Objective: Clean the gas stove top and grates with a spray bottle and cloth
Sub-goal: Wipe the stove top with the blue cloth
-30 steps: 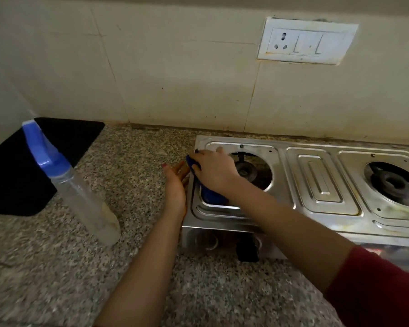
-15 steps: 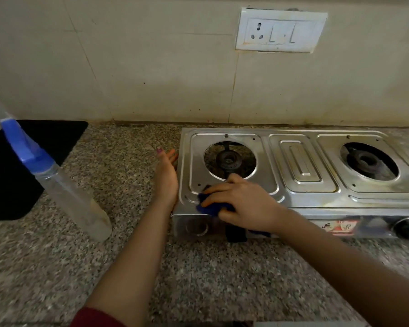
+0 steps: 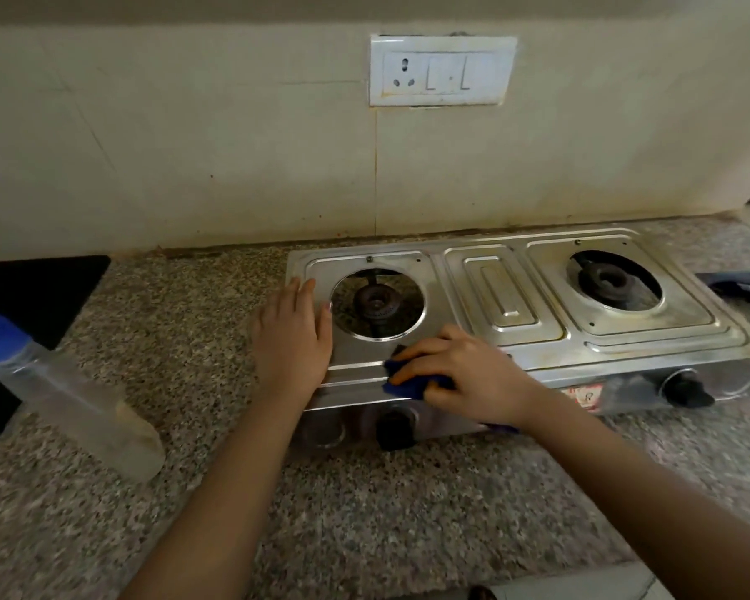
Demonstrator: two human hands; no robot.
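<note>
The speckled counter (image 3: 200,504) carries the steel gas stove (image 3: 512,296) close against the back wall, with a broad stretch of stone in front of it and between its left edge and the spray bottle (image 3: 74,404), which stands well apart at the far left. The left hand (image 3: 293,339) lies flat with straight fingers over the stove's left edge, beside the left burner opening. Just beside it, the right hand (image 3: 473,378) curls its fingers over the blue cloth (image 3: 408,385), pressing it on the stove's front rim above the left knob (image 3: 397,426).
</note>
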